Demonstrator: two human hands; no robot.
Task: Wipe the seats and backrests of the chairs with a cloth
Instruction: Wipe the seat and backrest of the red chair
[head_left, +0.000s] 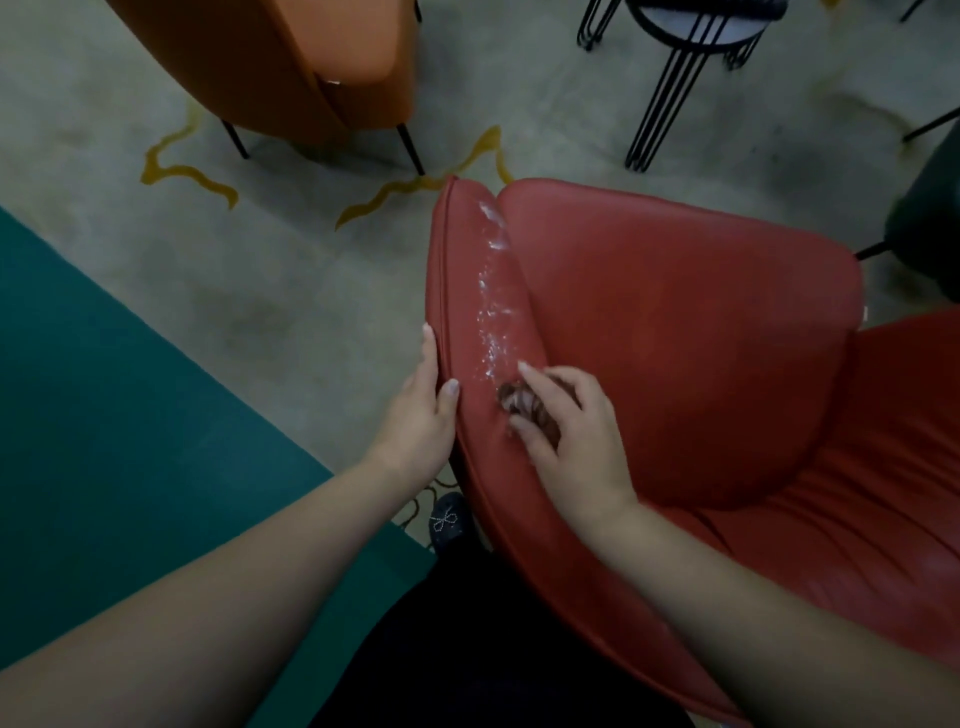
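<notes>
Gripping the red chair (675, 322) by its backrest edge with our left hand (421, 410), we press a bunched brown cloth (524, 405) under the curled fingers of our right hand (571, 441), below a wet streak (493, 291).

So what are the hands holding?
The right hand grips a bunched cloth, pressed on the red chair. The left hand holds the chair's backrest edge.

Red chair (675, 332) — wet-streaked backrest edge, bunched brownish cloth (524, 402) against it
</notes>
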